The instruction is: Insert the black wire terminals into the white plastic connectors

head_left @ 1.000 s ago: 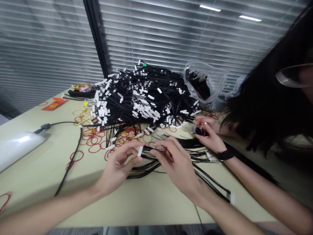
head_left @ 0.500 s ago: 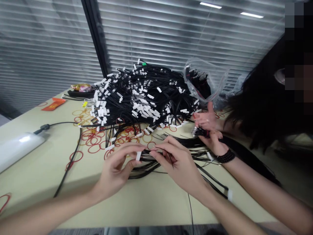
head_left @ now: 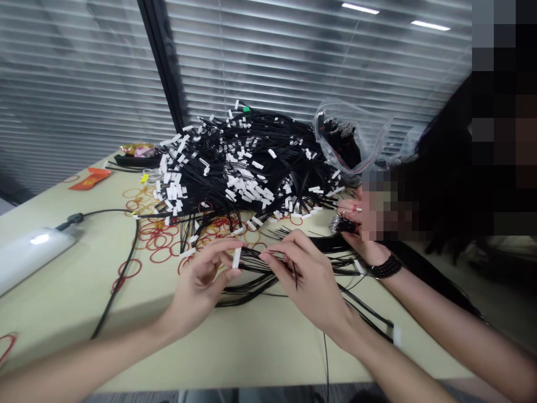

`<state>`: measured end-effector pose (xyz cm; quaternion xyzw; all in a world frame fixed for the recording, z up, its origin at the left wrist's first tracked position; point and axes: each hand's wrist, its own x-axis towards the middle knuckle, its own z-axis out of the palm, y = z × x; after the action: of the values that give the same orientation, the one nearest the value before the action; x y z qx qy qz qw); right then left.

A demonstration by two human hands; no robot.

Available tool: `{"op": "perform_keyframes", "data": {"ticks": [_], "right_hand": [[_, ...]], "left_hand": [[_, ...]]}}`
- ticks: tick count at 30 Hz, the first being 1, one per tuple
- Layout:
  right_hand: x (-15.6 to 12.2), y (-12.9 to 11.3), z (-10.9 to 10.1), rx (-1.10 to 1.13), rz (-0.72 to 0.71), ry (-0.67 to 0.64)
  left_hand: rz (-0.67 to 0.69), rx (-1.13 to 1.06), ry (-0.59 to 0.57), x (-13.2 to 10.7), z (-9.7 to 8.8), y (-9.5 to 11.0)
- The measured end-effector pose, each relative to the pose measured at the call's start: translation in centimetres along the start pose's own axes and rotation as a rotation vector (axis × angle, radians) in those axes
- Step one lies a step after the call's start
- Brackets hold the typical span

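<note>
My left hand (head_left: 205,280) pinches a thin black wire by its white tag (head_left: 236,258), thumb and fingers closed on it. My right hand (head_left: 308,280) pinches the same bundle of black wires (head_left: 255,267) a little to the right, one loose strand hanging below the fingers. Both hands hover just above the beige table (head_left: 260,347), in front of a big heap of black wires with white tags (head_left: 247,162).
Red and yellow rubber bands (head_left: 161,238) lie scattered before the heap. A co-worker's hands (head_left: 361,229) hold a wire bundle at right, a black bracelet on one wrist. A clear bag of wires (head_left: 346,140), a white device (head_left: 29,252) with black cable, and an orange packet (head_left: 90,178) sit around.
My hands rose slightly and drew the tagged wire taut; a strand now hangs from my right fingers. The co-worker's raised hand came back down to the bundle.
</note>
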<state>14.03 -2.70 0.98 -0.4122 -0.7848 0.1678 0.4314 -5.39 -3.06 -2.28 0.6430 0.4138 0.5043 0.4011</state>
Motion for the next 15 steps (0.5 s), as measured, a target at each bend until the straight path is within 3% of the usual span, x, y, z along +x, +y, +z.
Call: {"op": "perform_keyframes", "data": {"ticks": [4,15], "right_hand": [[-0.12,0.08,0.23,-0.075,-0.055,-0.007],[-0.19,0.14,0.08,-0.069,-0.039,-0.034]], "left_hand": [[-0.07,-0.028,-0.002,0.03,0.03,0.0],[-0.097,-0.033,0.004,-0.15,0.02,0.11]]}}
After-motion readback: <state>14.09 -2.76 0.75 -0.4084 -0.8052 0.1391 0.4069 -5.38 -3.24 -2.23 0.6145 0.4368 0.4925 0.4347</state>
